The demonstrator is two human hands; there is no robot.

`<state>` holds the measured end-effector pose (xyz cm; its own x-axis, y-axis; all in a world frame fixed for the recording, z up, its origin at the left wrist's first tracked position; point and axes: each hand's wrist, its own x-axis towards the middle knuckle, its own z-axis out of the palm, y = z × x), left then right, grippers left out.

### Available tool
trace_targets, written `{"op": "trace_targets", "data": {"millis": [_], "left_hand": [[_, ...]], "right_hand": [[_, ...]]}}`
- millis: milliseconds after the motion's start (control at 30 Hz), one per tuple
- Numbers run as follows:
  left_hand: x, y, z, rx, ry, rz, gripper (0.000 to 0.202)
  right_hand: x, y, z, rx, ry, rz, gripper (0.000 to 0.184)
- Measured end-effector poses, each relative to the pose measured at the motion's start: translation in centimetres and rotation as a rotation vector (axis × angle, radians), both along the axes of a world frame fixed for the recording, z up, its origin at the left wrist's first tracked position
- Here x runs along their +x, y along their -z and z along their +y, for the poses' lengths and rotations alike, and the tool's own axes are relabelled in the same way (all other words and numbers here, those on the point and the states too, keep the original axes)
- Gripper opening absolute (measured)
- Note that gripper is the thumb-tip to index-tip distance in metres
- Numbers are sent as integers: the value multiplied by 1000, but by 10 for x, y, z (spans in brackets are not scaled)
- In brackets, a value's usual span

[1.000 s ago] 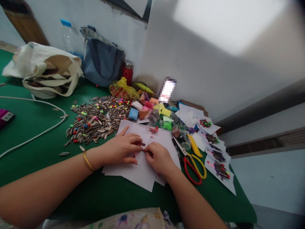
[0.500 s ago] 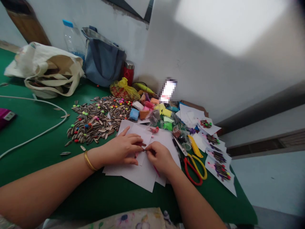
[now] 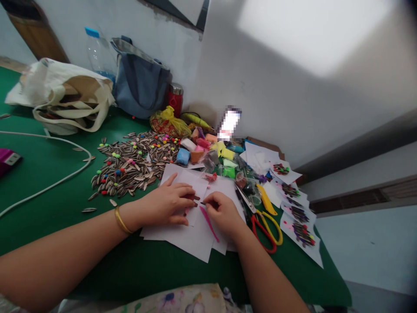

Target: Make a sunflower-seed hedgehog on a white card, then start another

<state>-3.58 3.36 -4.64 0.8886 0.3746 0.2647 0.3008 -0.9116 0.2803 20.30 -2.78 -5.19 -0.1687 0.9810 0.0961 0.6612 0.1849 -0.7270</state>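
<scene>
My left hand [image 3: 169, 202] lies on a small white paper card [image 3: 190, 184], fingers curled and pressing it onto a stack of white sheets [image 3: 192, 237]. My right hand [image 3: 221, 213] is just to its right, fingers pinched on a small dark sunflower seed at the card's edge. A thin pink strip [image 3: 208, 222] lies on the sheets under my right hand. A pile of striped sunflower seeds [image 3: 130, 163] mixed with small coloured clay balls spreads out beyond my left hand.
Blocks of coloured modelling clay [image 3: 208, 150] sit behind the sheets. Red-and-yellow scissors [image 3: 265, 226] and a yellow knife [image 3: 265, 199] lie to the right, beside finished seed cards [image 3: 298, 217]. Bags [image 3: 65, 93], a bottle, a red flask and a white cable [image 3: 48, 184] occupy the green table's [image 3: 39, 165] left.
My right hand has shifted slightly right and away from my left hand, uncovering the pink strip on the paper. My left hand has stayed on the card.
</scene>
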Motion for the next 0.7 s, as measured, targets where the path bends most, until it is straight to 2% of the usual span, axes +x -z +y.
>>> {"op": "trace_targets", "data": {"millis": [333,500,700], "left_hand": [[0,2,-1,-21,-2,-32,45],[3,-1,-3,-26,-19,11,50],[9,-4,-6,-5,-41,6,55]], "right_hand": [[18,-6,3,-44,84,-191,22],[19,-11,2,-68,59,-307,23],[18,-10,2,-54,60,-328,22]]}}
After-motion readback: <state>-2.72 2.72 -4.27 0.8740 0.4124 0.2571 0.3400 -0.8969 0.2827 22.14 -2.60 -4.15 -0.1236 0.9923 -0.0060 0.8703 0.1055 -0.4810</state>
